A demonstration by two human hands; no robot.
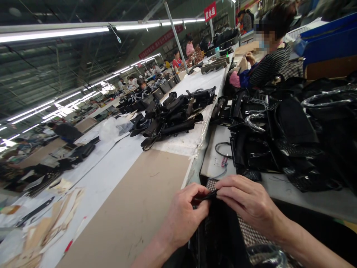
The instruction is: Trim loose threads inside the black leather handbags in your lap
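Observation:
A black handbag (223,232) lies upright across my lap, its plastic-wrapped handle (267,257) at the lower edge of the view. My left hand (184,214) pinches the bag's top edge between thumb and forefinger. Close beside it, my right hand (248,201) grips the same edge, fingers pressed together on the black material. What lies right between the fingertips is too small to make out. Checked cloth (251,232) shows under my right wrist and just beyond the hands.
Left is a long worktable (150,186) with a pile of black bag pieces (173,115), tan strips (52,219) and a red-tipped pen (68,245). Plastic-wrapped black bags (295,126) crowd the right-hand table. A co-worker in a striped top (270,61) sits beyond them.

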